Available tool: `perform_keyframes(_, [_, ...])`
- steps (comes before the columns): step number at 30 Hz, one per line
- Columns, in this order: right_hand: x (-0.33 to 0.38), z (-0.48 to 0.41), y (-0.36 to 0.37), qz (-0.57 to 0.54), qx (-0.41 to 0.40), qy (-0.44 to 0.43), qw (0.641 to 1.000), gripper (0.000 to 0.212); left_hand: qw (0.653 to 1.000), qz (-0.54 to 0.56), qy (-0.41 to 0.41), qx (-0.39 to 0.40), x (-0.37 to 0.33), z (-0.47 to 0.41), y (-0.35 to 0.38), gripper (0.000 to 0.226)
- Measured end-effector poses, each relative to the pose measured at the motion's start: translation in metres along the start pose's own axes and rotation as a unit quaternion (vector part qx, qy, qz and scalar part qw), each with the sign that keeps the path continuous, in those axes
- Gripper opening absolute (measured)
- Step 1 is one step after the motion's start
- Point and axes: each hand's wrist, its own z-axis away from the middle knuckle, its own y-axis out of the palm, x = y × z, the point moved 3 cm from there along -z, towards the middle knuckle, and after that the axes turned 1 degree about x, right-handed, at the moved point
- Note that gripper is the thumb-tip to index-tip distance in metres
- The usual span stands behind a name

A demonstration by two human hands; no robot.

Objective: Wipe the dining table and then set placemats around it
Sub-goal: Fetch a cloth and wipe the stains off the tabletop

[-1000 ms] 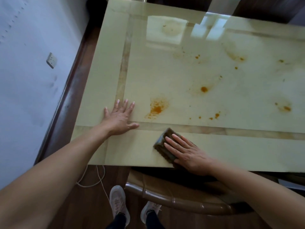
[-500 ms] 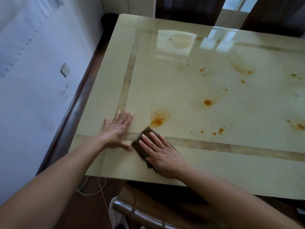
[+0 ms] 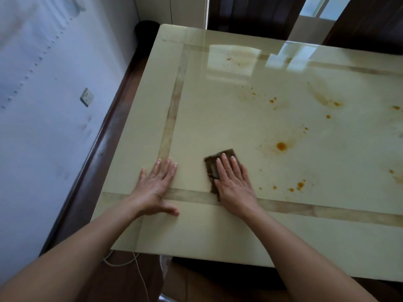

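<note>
A glossy cream dining table (image 3: 229, 118) with a tan inlaid border carries several orange stains, the largest stain (image 3: 281, 146) right of centre. My right hand (image 3: 234, 184) lies flat, fingers together, pressing a dark brown cloth (image 3: 212, 165) onto the table near the front-left corner of the inlay. My left hand (image 3: 157, 186) rests flat on the table just left of it, fingers spread, holding nothing. No placemats are in view.
A white wall with a socket (image 3: 86, 97) runs close along the table's left side, with a dark wooden ledge (image 3: 91, 171) between. A chair back (image 3: 196, 280) stands under the front edge, and a white cable (image 3: 130, 262) lies on the floor.
My right hand has slid the cloth left and away from the front edge, over the orange stain that lay beside my left hand. The left hand stayed planted.
</note>
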Motion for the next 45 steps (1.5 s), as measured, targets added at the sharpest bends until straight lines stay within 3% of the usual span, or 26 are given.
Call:
perform_keyframes(5, [-0.024,0.009,-0.006,0.005,0.013,0.075,0.997,0.06,1.0,0.003,0.004,-0.007,0.0,0.001,0.0,0.128])
perform_keyframes(10, [-0.015,0.009,-0.005,-0.004,0.02,0.091,0.996,0.06,1.0,0.01,0.005,-0.017,-0.001,0.001,-0.002,0.129])
perform_keyframes(16, [0.026,-0.002,-0.001,0.004,0.041,-0.003,0.999,0.062,0.994,-0.016,0.028,-0.1,0.003,-0.015,-0.039,0.126])
perform_keyframes(21, [0.078,-0.035,0.001,0.018,0.036,-0.095,0.995,0.059,0.996,0.004,0.04,-0.082,0.015,-0.046,-0.082,0.128])
perform_keyframes(25, [0.082,-0.06,-0.004,0.022,0.033,-0.097,0.995,0.062,0.998,0.002,0.037,-0.049,0.022,-0.069,-0.093,0.13])
perform_keyframes(37, [-0.025,-0.093,-0.031,-0.033,-0.003,0.135,0.99,0.059,0.999,-0.04,-0.003,-0.005,0.018,-0.142,-0.13,0.134])
perform_keyframes(45, [-0.033,-0.094,-0.029,-0.028,-0.02,0.171,0.985,0.058,1.0,-0.002,0.001,0.025,0.022,-0.148,-0.125,0.132])
